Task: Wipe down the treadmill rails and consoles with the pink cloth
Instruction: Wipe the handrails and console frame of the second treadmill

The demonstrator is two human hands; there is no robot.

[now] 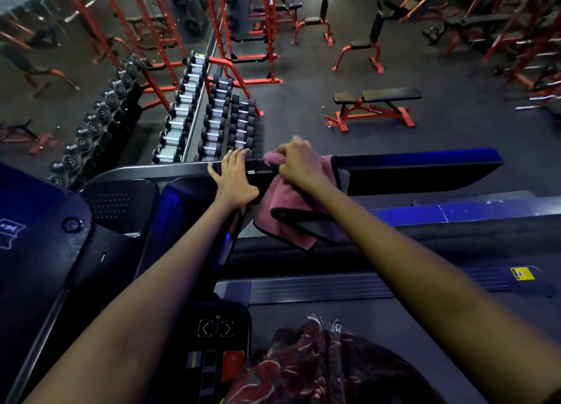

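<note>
On treadmill rail [394, 167] | right hand [299, 162] gripping pink cloth [285, 209], bunched atop rail | left hand [233, 176] resting flat, fingers straight, bracing | pressing firmly, sweeping lengthwise, keeping dangling cloth folded under.

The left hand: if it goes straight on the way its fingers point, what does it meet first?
Past the black rail under the left hand, probably the dumbbell rack, though that sits lower and depth is unclear.
</note>
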